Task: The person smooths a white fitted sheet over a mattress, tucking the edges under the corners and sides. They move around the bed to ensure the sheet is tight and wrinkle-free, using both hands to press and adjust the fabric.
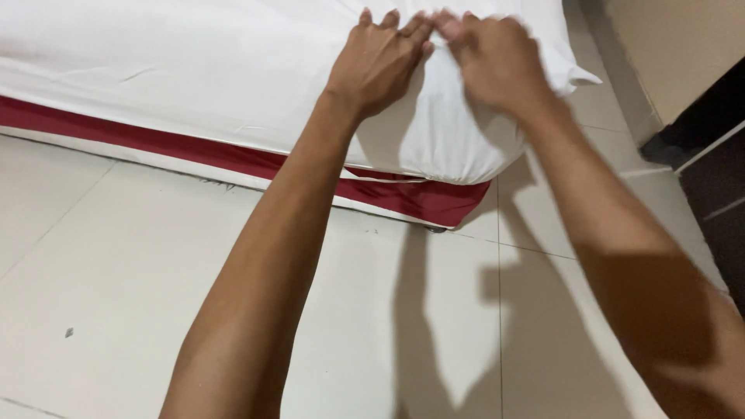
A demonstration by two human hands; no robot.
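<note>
A mattress covered by a white sheet point(194, 70) fills the top of the view, with a red bed base point(178, 143) showing below it. My left hand point(376, 62) lies palm down on the sheet at the mattress corner, fingers spread. Beside it, my right hand point(493, 58) is also on the sheet, blurred, its fingers curled at the cloth; whether it pinches the fabric I cannot tell. The fingertips of both hands nearly meet at the top edge of the view.
Pale floor tiles point(116, 271) stretch below the bed, with shadows of my arms on them. A beige wall point(660, 46) and a dark piece of furniture point(714, 155) stand at the right, leaving a narrow strip of floor beside the bed corner.
</note>
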